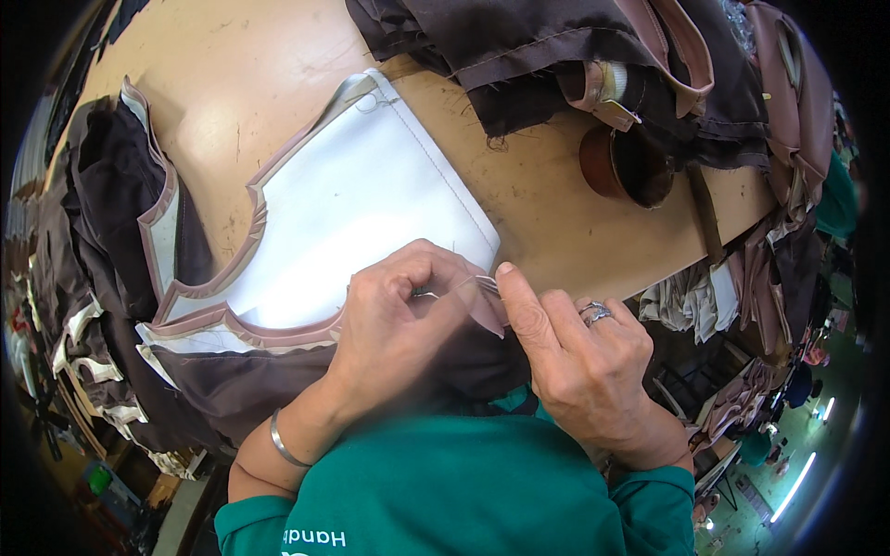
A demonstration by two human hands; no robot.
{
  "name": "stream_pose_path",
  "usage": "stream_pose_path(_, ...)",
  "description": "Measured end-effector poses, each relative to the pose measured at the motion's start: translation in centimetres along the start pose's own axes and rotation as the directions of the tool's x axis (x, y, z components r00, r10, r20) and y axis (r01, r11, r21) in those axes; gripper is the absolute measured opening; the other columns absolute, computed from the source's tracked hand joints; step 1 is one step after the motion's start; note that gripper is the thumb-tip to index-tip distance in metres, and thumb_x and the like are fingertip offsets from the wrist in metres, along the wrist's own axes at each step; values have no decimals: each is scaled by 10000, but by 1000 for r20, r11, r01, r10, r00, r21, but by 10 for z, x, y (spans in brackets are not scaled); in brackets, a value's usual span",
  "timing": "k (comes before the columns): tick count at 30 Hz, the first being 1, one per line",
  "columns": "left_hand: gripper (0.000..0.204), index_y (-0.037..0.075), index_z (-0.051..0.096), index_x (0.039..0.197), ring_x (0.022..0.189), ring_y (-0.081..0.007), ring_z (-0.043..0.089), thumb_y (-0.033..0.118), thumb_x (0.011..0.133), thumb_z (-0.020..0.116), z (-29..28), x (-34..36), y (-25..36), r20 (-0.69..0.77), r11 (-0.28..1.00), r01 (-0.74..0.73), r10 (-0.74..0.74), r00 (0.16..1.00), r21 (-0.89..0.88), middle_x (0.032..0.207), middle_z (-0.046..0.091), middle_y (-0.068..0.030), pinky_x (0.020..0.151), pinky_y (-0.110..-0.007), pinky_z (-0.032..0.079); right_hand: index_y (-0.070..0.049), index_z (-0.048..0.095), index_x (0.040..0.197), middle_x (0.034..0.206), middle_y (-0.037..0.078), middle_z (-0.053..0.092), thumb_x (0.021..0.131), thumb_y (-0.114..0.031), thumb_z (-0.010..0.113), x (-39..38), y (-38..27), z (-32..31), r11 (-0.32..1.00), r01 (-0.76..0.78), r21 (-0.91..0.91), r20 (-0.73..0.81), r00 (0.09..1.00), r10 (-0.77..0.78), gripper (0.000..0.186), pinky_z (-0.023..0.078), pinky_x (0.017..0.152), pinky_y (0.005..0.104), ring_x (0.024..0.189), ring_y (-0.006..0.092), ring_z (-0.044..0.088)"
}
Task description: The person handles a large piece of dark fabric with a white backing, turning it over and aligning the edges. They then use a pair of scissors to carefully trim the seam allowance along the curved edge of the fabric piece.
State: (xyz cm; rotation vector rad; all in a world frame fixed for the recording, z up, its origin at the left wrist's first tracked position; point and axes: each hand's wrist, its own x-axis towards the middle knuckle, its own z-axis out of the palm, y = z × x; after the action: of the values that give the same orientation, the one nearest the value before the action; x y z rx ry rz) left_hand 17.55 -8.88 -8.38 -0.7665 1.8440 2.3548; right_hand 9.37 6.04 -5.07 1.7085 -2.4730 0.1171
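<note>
A white panel (352,204) with a stitched right edge lies on the table, bordered by a notched, curved dusty-pink trim (255,218). Dark brown fabric (250,385) hangs below it, along the near edge. My left hand (399,315) is closed, thumb and finger pinching the pointed end of a pink strip (489,313) just past the panel's lower right corner. Right beside it, my right hand (579,347) is closed with the index finger stretched along a slim shiny metal tool (486,284), whose kind is mostly hidden by the fingers. The fingertips of both hands almost meet.
Stacked dark brown pieces (556,46) with pink straps lie at the far right. Next to them stand a round brown container (626,167) and a dark bar (705,213). More brown fabric (111,195) is heaped at left. Pale cloth scraps (691,301) hang past the table's right edge.
</note>
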Motion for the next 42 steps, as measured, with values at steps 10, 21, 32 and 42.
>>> stream_pose_path(10,68,-55,587,760,763,-129,575,4,776,559,0,0,2,-11,1000,-12,12,1000,-6,827,577,-99,642,-216,470,-38,616,1003,572,-16,323,697,-146,568,-2,0,6,998,-29,59,-32,999,31,328,309,428,221,420,75,353)
stream_pose_path(21,68,-55,574,765,751,-127,569,4,789,552,1,-1,4,-13,1000,-5,5,1000,-11,841,574,-106,645,-217,476,-31,609,1002,579,-17,319,712,-149,568,-3,1,8,1000,4,21,-15,1000,-4,315,312,437,220,427,72,357)
stream_pose_path(32,73,-44,574,768,730,-94,532,9,805,542,-1,-1,-2,6,998,-50,50,999,42,894,560,-105,636,-198,459,-20,592,1023,583,-14,325,728,-158,564,-2,-1,7,999,-10,37,25,1000,9,327,330,436,217,429,70,375)
stream_pose_path(42,78,-44,573,769,731,-96,535,20,809,550,0,0,-1,9,999,-43,43,999,16,899,558,-106,647,-202,462,-18,595,1017,581,-13,321,725,-148,563,-2,-1,6,1000,-7,22,8,1000,7,322,323,430,222,425,73,364)
